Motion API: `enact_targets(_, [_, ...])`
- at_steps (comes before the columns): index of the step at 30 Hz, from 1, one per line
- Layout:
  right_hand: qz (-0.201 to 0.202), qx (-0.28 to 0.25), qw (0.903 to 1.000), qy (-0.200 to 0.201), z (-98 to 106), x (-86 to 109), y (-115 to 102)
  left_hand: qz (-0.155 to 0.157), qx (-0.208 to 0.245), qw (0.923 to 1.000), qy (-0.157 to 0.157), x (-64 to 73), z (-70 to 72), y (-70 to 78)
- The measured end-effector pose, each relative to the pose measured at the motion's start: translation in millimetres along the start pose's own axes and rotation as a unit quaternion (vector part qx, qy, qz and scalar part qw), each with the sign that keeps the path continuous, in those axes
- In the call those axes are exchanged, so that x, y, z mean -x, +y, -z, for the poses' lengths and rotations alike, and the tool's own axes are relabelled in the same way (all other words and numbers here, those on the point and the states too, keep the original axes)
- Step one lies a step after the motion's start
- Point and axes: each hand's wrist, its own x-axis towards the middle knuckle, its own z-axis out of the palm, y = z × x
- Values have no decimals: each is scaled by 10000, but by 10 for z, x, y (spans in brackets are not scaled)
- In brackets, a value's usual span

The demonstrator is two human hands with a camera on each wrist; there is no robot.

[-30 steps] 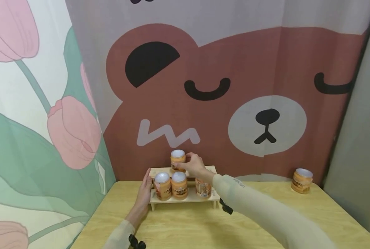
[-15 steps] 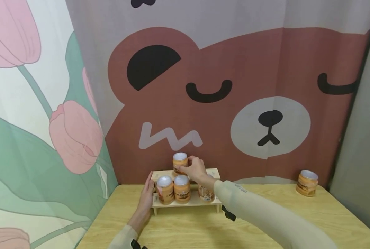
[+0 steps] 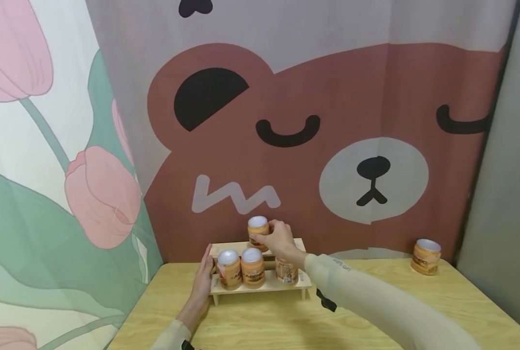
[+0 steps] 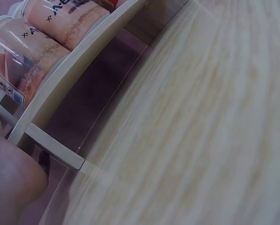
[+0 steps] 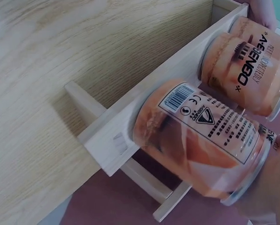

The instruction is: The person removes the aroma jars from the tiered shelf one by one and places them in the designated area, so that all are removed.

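A two-tier wooden rack [image 3: 281, 287] stands on the table. My right hand [image 3: 281, 240] pinches an orange printed can [image 3: 258, 231] with a pale lid, upright at the upper tier, thumb on the near side and fingers behind. On the lower tier, two similar cans sit side by side, the left can [image 3: 229, 270] and the middle can [image 3: 253, 268]. A third can [image 5: 196, 136], its barcode side showing, stands at the right end beneath my right wrist. My left hand [image 3: 203, 279] rests against the rack's left end, fingers extended along it; in the left wrist view its palm [image 4: 15, 178] is beside a rack leg.
Another orange can [image 3: 426, 256] stands alone at the table's back right. The light wood table [image 3: 356, 316] ends at a curtain [image 3: 299, 184] printed with a sleeping bear. A tulip-print curtain [image 3: 102, 194] hangs on the left.
My right hand has shifted the can a little to the right along the upper tier. The left hand keeps its place at the rack's end. The head view has moved slightly.
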Motion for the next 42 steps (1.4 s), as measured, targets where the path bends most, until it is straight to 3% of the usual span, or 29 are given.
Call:
enact_targets(9, [-238, -554, 9979, 239, 181, 42, 59, -54, 232, 9997, -36, 22, -17, 27])
enact_targets(15, [-121, -287, 9984, 465, 339, 31, 133, -6, 460, 9989, -55, 14, -14, 11])
enact_targets(31, [-130, -60, 9964, 835, 1001, 165, 644, -108, 165, 9996, -197, 10, -22, -20])
enact_targets(42, [-37, 247, 9912, 1301, 1425, 302, 942, 16, 31, 9998, -181, 29, -23, 5])
